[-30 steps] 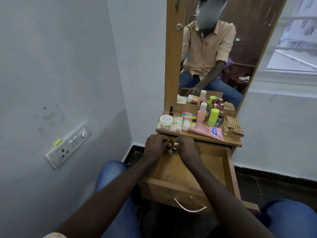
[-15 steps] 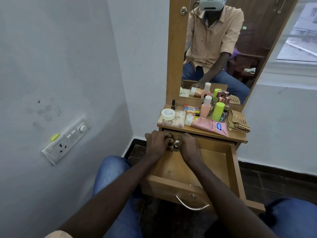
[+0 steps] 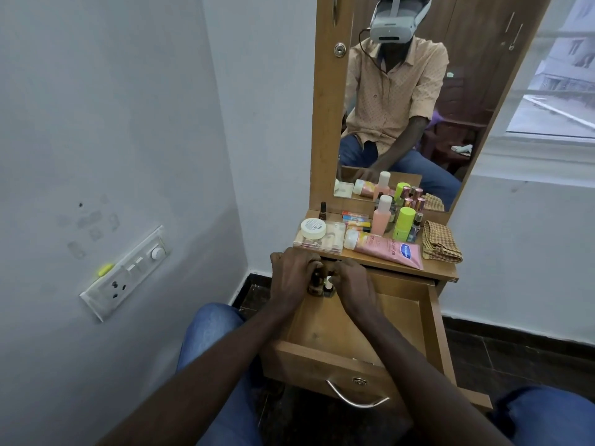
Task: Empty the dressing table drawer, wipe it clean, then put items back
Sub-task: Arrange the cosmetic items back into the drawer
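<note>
The wooden drawer (image 3: 360,329) of the dressing table is pulled out, its floor bare apart from a cluster of small bottles (image 3: 322,283) at the back left corner. My left hand (image 3: 291,275) and my right hand (image 3: 354,283) are cupped around that cluster from both sides, fingers closed on the bottles. On the tabletop (image 3: 441,273) lie a pink tube (image 3: 386,247), a white jar (image 3: 313,228), a clear case (image 3: 322,243), a pink bottle (image 3: 382,217), a green bottle (image 3: 403,223) and a folded checked cloth (image 3: 440,243).
A mirror (image 3: 402,101) rises behind the tabletop. The wall on the left carries a switch and socket panel (image 3: 127,273). My knees in blue jeans (image 3: 212,333) flank the drawer. The drawer front has a metal handle (image 3: 354,397).
Both hands stay closed around the small bottles at the drawer's back corner. Only the camera has tilted, shifting the scene slightly.
</note>
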### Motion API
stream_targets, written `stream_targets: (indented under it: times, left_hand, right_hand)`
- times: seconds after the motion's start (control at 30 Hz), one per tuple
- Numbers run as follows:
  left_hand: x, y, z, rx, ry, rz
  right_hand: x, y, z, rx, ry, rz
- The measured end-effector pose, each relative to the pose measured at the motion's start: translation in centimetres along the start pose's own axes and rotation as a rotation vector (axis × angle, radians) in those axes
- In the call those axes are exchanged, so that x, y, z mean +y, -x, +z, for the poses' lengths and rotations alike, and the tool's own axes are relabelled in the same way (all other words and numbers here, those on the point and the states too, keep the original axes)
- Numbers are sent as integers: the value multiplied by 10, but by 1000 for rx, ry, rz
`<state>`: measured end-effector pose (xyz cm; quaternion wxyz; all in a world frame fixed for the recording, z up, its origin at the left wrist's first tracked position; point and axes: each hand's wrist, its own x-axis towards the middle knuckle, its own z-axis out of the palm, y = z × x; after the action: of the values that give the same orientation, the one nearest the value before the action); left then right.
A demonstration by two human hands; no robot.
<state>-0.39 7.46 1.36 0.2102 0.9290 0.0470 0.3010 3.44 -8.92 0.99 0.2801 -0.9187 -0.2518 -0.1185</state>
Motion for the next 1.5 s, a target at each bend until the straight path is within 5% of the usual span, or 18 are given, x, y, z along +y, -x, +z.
stream_targets:
  times: [0.23, 0.4, 0.73, 1.1, 1.5]
  left_hand:
    - [17, -30, -26, 119, -11, -27]
    - [27, -69, -38, 187, 229, -119]
    - [8, -146, -15, 23, 296, -266]
    - [8, -170, 14, -90, 99, -125]
    - [17, -166, 11, -21, 112, -62]
  right_hand:
    - [-17, -13, -32, 115, 3, -107]
    - [-28, -50, -62, 225, -48, -73]
    - [-24, -136, -68, 149, -33, 58]
    - [-21, -166, -37, 84, -99, 68]
    - [-23, -161, -44, 130, -148, 35]
